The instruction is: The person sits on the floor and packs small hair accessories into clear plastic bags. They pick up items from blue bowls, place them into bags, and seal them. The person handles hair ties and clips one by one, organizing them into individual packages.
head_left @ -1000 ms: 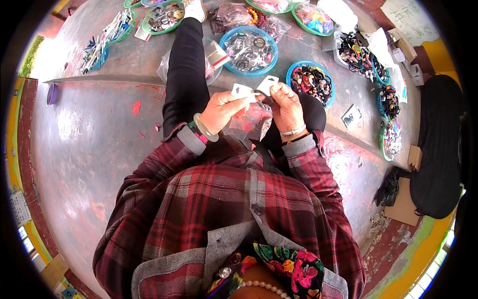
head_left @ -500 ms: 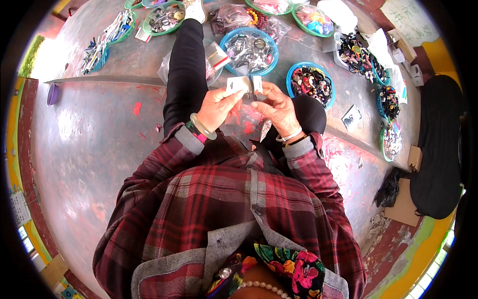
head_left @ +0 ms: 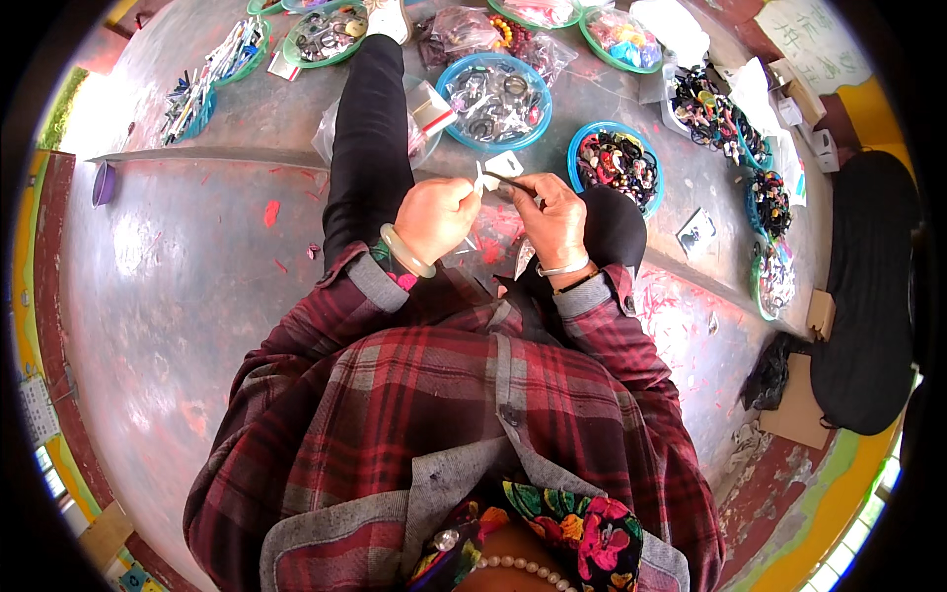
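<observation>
Your left hand [head_left: 436,219] pinching white card [head_left: 479,181], edge-on; your right hand [head_left: 552,222] gripping black band [head_left: 510,182] between hands, opposed pinches likely steadying it. Band's long axis crosswise, sloping down rightward. Second white card [head_left: 505,163] just beyond, tilted; blue basket [head_left: 493,144] farther out, perhaps for easy reach.

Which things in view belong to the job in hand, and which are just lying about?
In hand:
- left hand, pinching white card
- right hand, fingers at a dark band
- perhaps the blue basket straight ahead

Apparently lying about:
- purple container
- black bag
- cardboard
- red scrap
</observation>
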`<state>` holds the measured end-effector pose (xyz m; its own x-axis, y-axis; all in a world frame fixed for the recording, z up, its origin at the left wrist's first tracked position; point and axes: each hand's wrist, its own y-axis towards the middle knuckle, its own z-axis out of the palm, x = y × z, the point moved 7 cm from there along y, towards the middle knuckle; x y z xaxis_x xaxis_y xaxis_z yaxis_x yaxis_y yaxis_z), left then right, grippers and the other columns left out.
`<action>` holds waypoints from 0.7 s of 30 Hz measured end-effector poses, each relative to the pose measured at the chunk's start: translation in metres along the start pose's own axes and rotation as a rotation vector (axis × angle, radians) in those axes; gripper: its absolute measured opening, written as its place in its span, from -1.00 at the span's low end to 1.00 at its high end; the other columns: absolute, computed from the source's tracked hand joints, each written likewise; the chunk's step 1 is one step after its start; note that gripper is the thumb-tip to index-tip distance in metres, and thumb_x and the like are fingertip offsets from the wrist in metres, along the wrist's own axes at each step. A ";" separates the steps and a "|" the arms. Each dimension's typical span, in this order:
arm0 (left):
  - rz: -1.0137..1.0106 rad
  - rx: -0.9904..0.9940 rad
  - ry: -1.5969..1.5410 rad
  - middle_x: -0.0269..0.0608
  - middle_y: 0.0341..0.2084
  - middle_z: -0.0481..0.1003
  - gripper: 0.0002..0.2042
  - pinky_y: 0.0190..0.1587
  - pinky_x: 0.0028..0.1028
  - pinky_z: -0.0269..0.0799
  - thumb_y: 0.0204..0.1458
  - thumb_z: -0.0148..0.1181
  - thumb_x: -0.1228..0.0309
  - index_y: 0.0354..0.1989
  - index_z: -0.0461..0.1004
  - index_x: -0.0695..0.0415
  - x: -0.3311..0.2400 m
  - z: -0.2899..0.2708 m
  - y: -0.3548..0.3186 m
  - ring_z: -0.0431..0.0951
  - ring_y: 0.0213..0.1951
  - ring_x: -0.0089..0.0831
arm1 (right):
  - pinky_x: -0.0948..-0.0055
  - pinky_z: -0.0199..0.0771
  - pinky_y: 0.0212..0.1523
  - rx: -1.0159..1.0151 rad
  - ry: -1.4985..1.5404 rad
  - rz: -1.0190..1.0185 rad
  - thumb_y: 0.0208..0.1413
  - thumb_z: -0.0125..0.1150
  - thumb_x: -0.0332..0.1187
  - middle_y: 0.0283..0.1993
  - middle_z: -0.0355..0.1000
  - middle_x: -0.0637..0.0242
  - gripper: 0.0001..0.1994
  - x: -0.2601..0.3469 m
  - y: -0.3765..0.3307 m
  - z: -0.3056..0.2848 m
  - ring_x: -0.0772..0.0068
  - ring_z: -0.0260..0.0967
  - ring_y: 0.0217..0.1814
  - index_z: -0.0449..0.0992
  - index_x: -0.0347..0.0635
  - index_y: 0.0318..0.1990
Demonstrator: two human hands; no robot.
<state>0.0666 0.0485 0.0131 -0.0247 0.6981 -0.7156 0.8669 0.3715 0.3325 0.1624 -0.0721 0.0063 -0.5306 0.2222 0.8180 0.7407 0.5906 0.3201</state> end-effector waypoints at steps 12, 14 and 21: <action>-0.113 0.349 0.091 0.08 -0.68 0.37 -0.79 -0.47 -0.16 0.29 -0.15 0.06 0.35 -0.64 0.42 0.25 0.018 0.012 -0.003 0.41 -0.53 0.03 | 0.34 0.38 -0.33 0.206 -0.571 -0.505 -0.25 0.13 -0.43 -0.35 0.38 0.30 -0.65 0.036 -0.010 0.012 0.25 0.35 -0.31 0.48 -0.08 -0.17; -0.194 0.398 0.021 0.09 -0.67 0.38 -0.78 -0.44 -0.14 0.31 -0.16 0.06 0.33 -0.65 0.43 0.25 0.022 0.013 -0.003 0.42 -0.51 0.05 | 0.36 0.39 -0.34 0.198 -0.586 -0.576 -0.26 0.12 -0.45 -0.40 0.37 0.32 -0.64 0.045 -0.014 0.013 0.29 0.36 -0.34 0.49 -0.07 -0.17; -0.211 0.344 0.022 0.08 -0.65 0.39 -0.80 -0.44 -0.15 0.30 -0.14 0.03 0.35 -0.61 0.45 0.24 0.031 0.008 -0.005 0.42 -0.51 0.05 | 0.30 0.37 -0.32 0.308 -0.447 -0.344 -0.19 0.07 -0.47 -0.40 0.38 0.22 -0.71 0.010 -0.008 0.018 0.15 0.35 -0.30 0.49 -0.16 -0.21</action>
<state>0.0660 0.0635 -0.0158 -0.2277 0.6430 -0.7313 0.9576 0.2840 -0.0485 0.1435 -0.0605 0.0029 -0.8867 0.2425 0.3937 0.3803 0.8667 0.3229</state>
